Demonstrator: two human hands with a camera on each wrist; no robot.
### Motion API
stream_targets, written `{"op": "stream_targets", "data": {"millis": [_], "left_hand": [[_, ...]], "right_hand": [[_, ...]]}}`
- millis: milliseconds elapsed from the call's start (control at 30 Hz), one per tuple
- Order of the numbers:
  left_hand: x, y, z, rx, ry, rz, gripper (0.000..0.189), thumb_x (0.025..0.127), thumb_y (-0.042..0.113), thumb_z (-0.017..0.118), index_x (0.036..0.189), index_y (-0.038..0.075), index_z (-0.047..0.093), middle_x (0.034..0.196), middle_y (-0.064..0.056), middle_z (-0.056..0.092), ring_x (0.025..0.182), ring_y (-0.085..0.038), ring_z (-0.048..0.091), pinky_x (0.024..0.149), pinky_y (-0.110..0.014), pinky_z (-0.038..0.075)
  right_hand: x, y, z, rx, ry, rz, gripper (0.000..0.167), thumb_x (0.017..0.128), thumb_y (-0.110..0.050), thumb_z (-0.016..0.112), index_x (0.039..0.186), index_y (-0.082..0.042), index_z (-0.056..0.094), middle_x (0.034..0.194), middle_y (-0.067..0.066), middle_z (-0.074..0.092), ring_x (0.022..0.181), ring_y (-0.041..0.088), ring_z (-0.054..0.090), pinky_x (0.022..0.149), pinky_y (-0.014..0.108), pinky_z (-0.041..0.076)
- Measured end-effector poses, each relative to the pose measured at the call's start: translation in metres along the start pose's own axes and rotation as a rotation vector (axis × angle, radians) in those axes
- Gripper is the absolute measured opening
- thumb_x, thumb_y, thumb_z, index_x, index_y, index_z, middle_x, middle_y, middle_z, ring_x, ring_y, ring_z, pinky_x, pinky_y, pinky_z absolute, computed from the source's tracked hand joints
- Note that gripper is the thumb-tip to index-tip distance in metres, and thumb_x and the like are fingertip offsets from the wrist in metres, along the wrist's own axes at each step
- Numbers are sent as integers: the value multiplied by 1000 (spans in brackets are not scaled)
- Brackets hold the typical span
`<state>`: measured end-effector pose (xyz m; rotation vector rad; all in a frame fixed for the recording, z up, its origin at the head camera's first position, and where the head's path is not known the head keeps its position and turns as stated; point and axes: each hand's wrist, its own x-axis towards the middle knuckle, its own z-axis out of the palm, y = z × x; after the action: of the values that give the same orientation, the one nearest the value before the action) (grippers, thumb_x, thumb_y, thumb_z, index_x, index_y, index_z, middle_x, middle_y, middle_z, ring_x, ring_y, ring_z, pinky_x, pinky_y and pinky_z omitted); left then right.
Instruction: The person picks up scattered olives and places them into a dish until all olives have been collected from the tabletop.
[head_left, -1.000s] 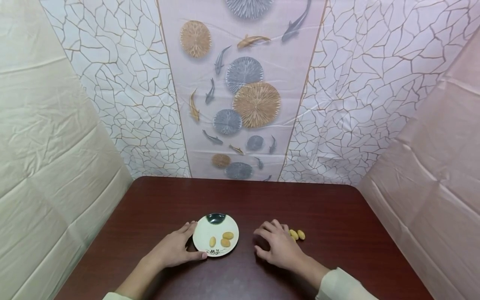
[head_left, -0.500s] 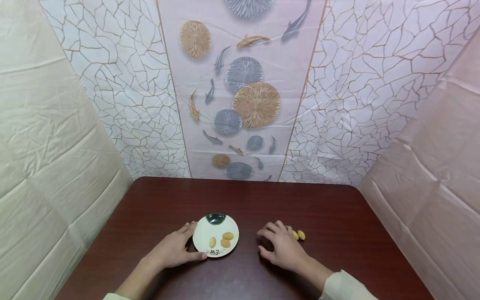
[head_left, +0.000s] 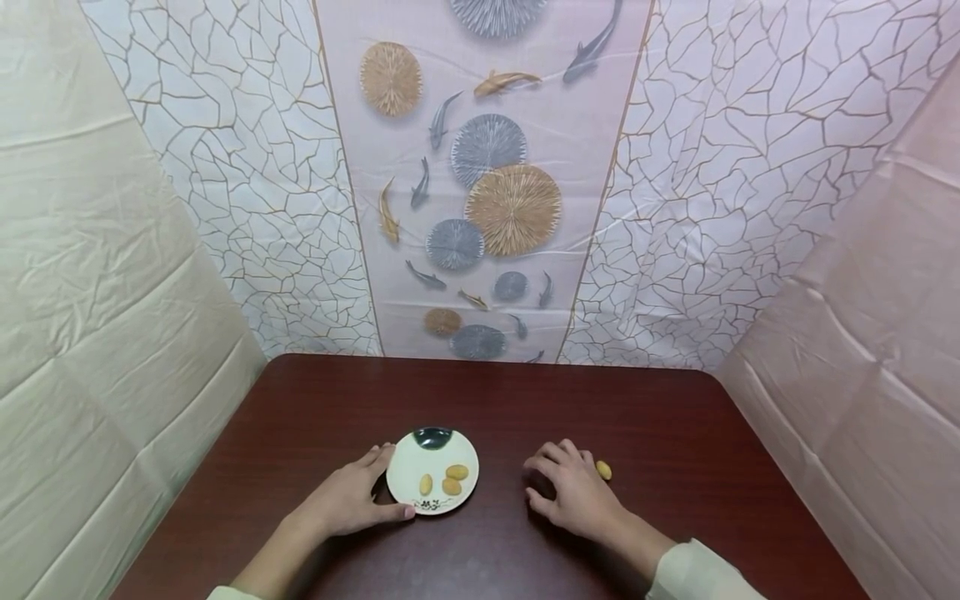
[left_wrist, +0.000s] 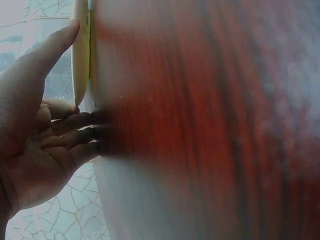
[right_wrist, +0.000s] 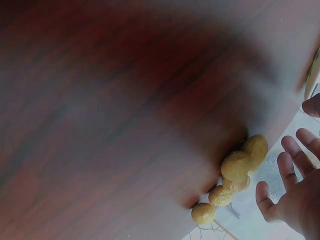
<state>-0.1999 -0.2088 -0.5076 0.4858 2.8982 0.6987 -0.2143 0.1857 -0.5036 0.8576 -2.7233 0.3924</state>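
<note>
A small round cream plate [head_left: 405,463] with a dark green patch bears three yellow oval fruits [head_left: 457,472]. Along its left rim, my left hand [head_left: 348,500] holds it between thumb and forefinger; the left wrist view shows the thumb on the plate's edge [left_wrist: 80,60] and the other fingertips down by the tabletop. My right hand [head_left: 576,492] hovers to the right of the plate, its fingers loosely bent and holding nothing. One loose yellow fruit [head_left: 603,470] shows beyond that hand in the head view. Several such fruits [right_wrist: 235,166] lie clustered in the right wrist view, apart from the fingers.
Both hands work over a dark red-brown wooden table [head_left: 480,392]. Behind it hangs a patterned cloth [head_left: 480,208] with fish and round motifs. Beige cloth walls [head_left: 112,350] flank the left and right sides.
My right hand has shifted slightly to the right, hiding more of the loose fruits in the head view. The left hand and the plate stay practically where they were.
</note>
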Motion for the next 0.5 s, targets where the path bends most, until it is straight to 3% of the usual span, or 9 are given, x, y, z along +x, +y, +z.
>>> {"op": "stream_targets", "data": {"millis": [500], "left_hand": [[0,-1,0,2,-5,-1,122,84,76,82,169,-2,40,170,-28,47,155,-51,50,118,-67,50]], "right_hand": [[-2,15,-2,-26,-1,59,26,92,-27,89,115,-17,81,115,-5,72,101,16,56,81,43,48]]}}
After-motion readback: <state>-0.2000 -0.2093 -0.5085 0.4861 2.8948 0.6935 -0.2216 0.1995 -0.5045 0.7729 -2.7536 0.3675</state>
